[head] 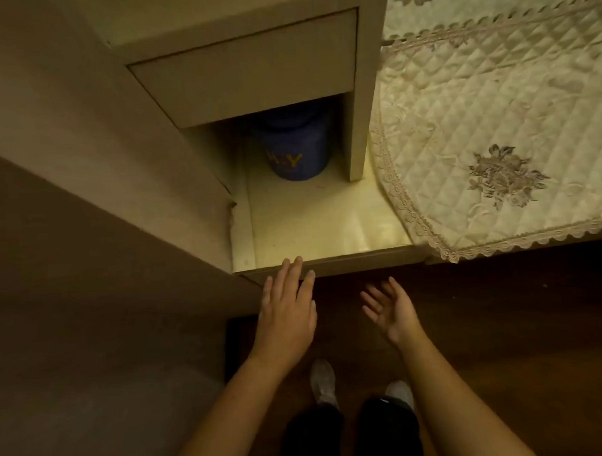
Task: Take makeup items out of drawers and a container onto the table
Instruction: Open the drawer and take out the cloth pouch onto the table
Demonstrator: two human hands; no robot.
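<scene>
At the far left stood a plain wall (71, 236), matte and brownish in the dim yellow light, and it ran down beside the table (326, 223). Next to it, the left hand (287, 313) was stretched forward, flat and open with the palm down, and its fingertips (295, 263) were reaching the front edge of the table without gripping anything. Above this hand, a smooth, pale, box-shaped drawer (246, 72) was closed, and in the open niche under it stood a round blue container (295, 149) of what seemed to be plastic, with yellow letters that I could not read fully. Its upper part was hidden by the drawer, so I could not tell what was inside. The right hand (389, 311) was a little lower and further right, open with the palm turned up and the fingers loosely spread, and it held nothing. At the right, a quilted cream cloth (494, 135) with a lace edge and embroidered flowers covered the table. No makeup item was visible on the table, so I judged the task was barely started: the drawer was to be opened, the container to be pulled out, and all the items to be laid down.
</scene>
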